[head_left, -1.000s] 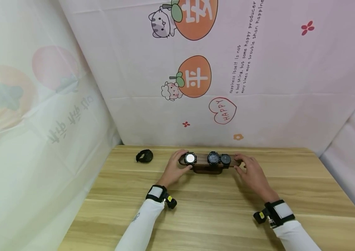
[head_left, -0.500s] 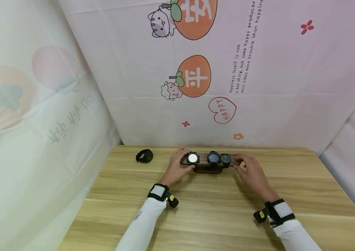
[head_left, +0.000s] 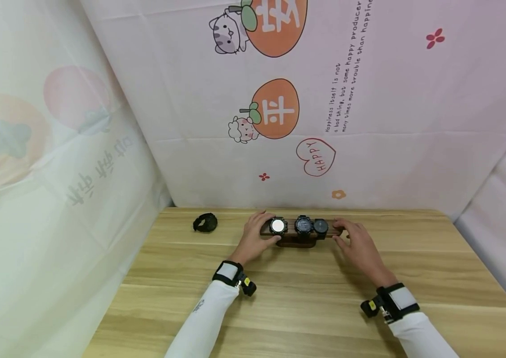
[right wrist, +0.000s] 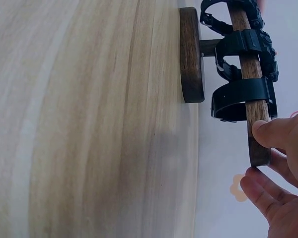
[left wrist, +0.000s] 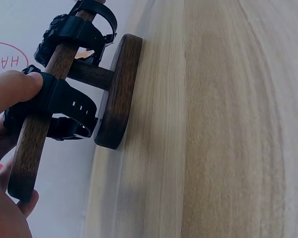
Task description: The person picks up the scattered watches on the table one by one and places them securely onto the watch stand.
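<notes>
A dark wooden watch stand (head_left: 291, 224) with a T-shaped bar stands on the table near the back wall. Three black watches are strapped around its bar. My left hand (head_left: 254, 238) pinches the leftmost watch (head_left: 278, 225), which has a bright, glaring face; in the left wrist view the thumb presses on this watch (left wrist: 72, 101). Close together to the right sit the middle watch (head_left: 303, 225) and the right watch (head_left: 320, 227). At the bar's right end, my right hand (head_left: 360, 247) pinches the wood between thumb and fingers, clear in the right wrist view on the bar (right wrist: 258, 141).
Another black watch (head_left: 205, 223) lies on its side at the table's back left. The wood-grain table (head_left: 306, 303) reaches back to a printed white cloth wall (head_left: 382, 169). A second cloth (head_left: 78, 238) hangs along the left side.
My left hand has slid the leftmost watch to the right along the bar, nearer the middle watch. The right hand keeps its grip on the bar's end.
</notes>
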The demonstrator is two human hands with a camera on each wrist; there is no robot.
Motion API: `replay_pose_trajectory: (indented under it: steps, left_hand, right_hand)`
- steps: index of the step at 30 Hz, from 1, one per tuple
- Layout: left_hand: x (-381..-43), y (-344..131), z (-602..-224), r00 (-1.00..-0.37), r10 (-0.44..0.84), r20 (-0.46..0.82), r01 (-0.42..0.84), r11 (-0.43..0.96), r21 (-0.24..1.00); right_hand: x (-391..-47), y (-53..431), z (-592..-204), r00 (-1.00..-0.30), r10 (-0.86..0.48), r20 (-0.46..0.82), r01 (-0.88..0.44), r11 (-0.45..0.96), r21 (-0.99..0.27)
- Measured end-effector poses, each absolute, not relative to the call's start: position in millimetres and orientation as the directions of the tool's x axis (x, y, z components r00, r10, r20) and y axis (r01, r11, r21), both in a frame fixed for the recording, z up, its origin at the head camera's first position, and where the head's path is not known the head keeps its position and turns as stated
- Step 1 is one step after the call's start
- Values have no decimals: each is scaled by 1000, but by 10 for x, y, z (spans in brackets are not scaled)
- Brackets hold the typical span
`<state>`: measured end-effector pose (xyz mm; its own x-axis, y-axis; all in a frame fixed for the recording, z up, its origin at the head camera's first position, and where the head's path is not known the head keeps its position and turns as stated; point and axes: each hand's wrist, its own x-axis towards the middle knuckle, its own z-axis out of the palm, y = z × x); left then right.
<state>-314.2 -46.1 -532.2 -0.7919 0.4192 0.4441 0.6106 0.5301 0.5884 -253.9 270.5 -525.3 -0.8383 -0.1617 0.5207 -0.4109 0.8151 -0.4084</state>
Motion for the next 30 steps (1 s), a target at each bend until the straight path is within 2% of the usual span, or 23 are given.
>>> replay_pose_trajectory:
  steps: [13, 30]
  left_hand:
    - [-3132, -373, -5308, -813, 421, 402, 582, 583, 567]
    - [-3098, -302, -5254, -813, 422, 401, 582, 586, 563]
  right_hand:
    - [-2536, 2715, -5262, -834, -165, 527, -413, 820, -396]
    - [-2533, 2712, -5254, -838, -162, 520, -411, 816, -407]
